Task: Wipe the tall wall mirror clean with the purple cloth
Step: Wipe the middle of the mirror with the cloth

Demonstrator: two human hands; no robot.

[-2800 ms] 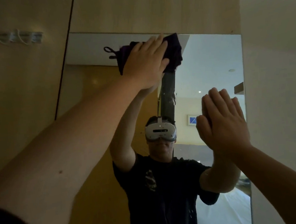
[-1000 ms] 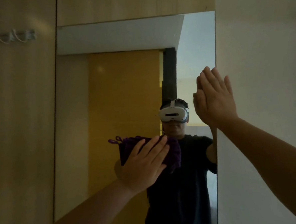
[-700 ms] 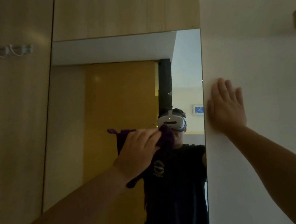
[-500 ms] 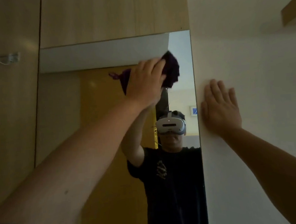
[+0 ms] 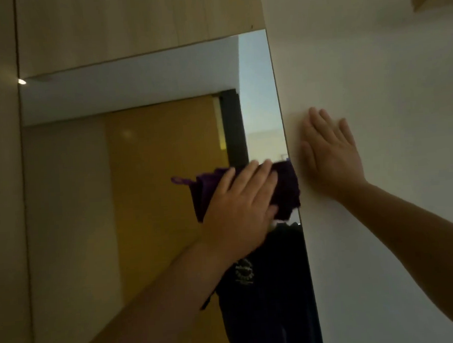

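The wiping step is under way. The purple cloth (image 5: 283,187) is pressed flat on the mirror (image 5: 141,189) by the left hand (image 5: 239,210), right at the mirror's right edge, about halfway up. The fingers are spread over the cloth, not closed around it. The right hand (image 5: 330,157) is laid flat and open on the white wall (image 5: 372,56), holding nothing. Next, the cloth should probably be pushed left or lower, where more glass is left. Half a second ago the cloth was up near the top; now it is lower.
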